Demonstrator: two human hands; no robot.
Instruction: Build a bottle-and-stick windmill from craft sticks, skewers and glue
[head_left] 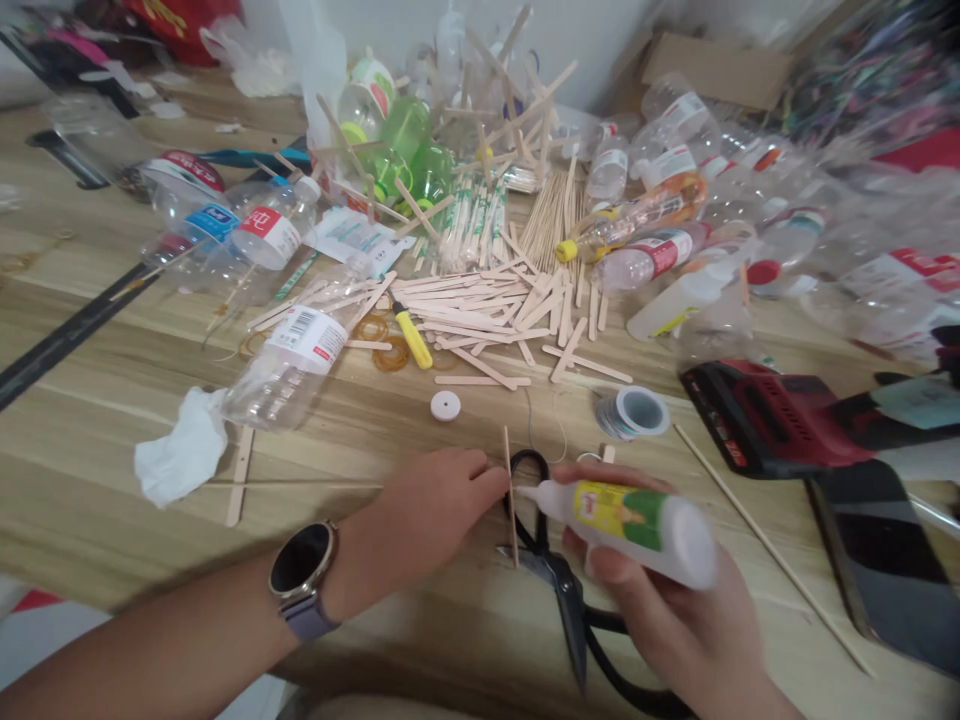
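Note:
My left hand (427, 510), a watch on its wrist, pinches a thin wooden craft stick (510, 495) and holds it on edge over the table. My right hand (667, 610) grips a white glue bottle (637, 520) with a yellow and green label. Its nozzle points left and touches the stick. Black scissors (559, 580) lie under both hands.
A heap of craft sticks (495, 300), skewers and several empty plastic bottles (289, 365) covers the far table. A crumpled tissue (184, 450), white disc (445, 405), tape roll (634, 412), yellow-handled tool (412, 340), red power tool (765, 415) and dark phone (885, 560) lie nearby.

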